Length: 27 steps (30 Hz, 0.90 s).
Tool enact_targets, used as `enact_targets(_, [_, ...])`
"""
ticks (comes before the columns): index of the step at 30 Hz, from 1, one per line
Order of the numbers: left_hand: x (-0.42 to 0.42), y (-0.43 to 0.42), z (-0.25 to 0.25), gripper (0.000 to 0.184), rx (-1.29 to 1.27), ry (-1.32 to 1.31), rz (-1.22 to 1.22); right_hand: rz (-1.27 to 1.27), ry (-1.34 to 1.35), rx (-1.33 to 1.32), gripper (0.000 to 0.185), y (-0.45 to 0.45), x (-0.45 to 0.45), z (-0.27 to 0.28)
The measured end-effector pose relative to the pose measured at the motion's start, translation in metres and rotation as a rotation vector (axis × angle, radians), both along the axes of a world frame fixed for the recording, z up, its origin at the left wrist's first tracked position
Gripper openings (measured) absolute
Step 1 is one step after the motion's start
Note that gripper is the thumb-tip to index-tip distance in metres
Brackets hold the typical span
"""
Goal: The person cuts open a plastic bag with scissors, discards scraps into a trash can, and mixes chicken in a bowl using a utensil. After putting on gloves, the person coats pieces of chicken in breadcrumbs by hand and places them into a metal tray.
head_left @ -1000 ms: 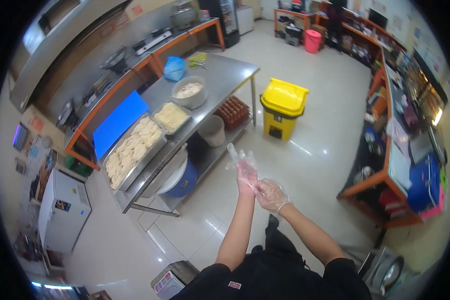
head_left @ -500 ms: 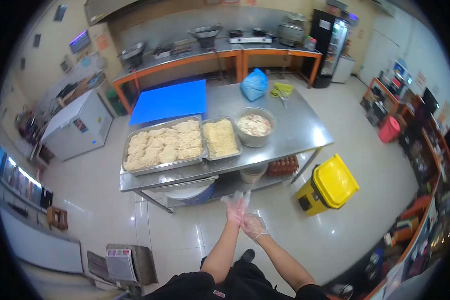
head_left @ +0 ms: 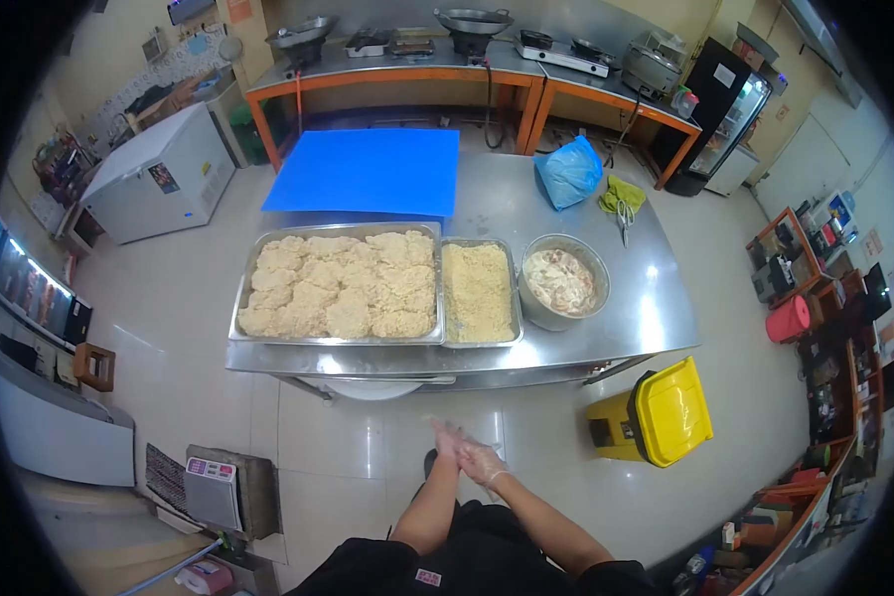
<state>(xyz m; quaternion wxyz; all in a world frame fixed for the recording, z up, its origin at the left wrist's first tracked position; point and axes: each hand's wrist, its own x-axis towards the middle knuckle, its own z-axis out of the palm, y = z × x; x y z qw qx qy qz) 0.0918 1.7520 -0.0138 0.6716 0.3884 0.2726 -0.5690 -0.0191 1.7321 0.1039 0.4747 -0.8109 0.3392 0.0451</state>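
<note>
Plastic glove, thin and clear, covers the right hand, which rests partly curled against the left hand; the left fingers point forward, half open, with clear film at their tips. Whether the right fingers grip that film is too blurred to tell. Beyond the hands stands a steel bench: ahead and left, a large tray of pale coated pieces; nearly straight ahead, a smaller pan of crumbs; ahead and right, a round pot. Farther right of them stands a yellow bin.
</note>
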Motion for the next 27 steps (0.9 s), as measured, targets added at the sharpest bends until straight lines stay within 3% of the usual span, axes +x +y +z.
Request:
enact_targets(2, [0.009, 0.005, -0.028, 0.100, -0.023, -0.003, -0.105, 0.056, 0.013, -0.040, 0.022, -0.012, 0.012, 0.010])
enact_targets(5, [0.023, 0.001, 0.026, 0.113, 0.020, -0.071, -0.291, 0.141, 0.086, 0.015, 0.025, -0.017, 0.022, 0.006])
enact_targets(7, [0.026, -0.004, 0.019, 0.112, 0.092, -0.060, -0.309, 0.146, 0.145, 0.006, 0.028, -0.016, 0.028, -0.018])
enact_targets(11, [0.022, -0.001, -0.006, 0.105, 0.187, 0.021, -0.478, -0.076, 0.163, -0.143, 0.020, -0.021, 0.034, 0.017])
enact_targets(13, [0.000, -0.009, -0.016, 0.102, 0.231, -0.346, -0.348, -0.073, 0.263, -0.161, 0.018, -0.031, 0.031, 0.004])
enact_targets(14, [-0.009, -0.012, -0.021, 0.101, 0.270, -0.525, -0.276, 0.014, 0.180, -0.113, 0.015, -0.035, 0.024, -0.014])
enact_targets(17, [-0.014, 0.000, 0.041, 0.097, 0.358, -0.443, -0.293, 0.173, -0.055, 0.154, 0.013, -0.045, -0.008, -0.050])
enact_targets(19, [-0.034, 0.011, 0.023, 0.101, 0.202, -0.196, -0.160, 0.110, -0.226, 0.466, 0.018, -0.040, -0.029, -0.034])
enact_targets(20, [-0.046, 0.019, 0.009, 0.103, 0.131, -0.072, -0.105, 0.158, -0.207, 0.416, 0.017, -0.037, -0.041, -0.035])
enact_targets(23, [-0.068, 0.029, -0.121, 0.108, 0.135, 0.032, 0.035, 0.237, -0.192, 0.349, 0.019, -0.029, -0.068, -0.037])
enact_targets(25, [-0.090, 0.024, -0.052, 0.109, 0.119, -0.015, 0.163, 0.232, -0.206, 0.429, 0.020, -0.030, -0.087, -0.026])
enact_targets(27, [-0.109, 0.015, 0.006, 0.110, 0.084, -0.059, 0.247, 0.307, -0.238, 0.300, 0.020, -0.033, -0.102, -0.024])
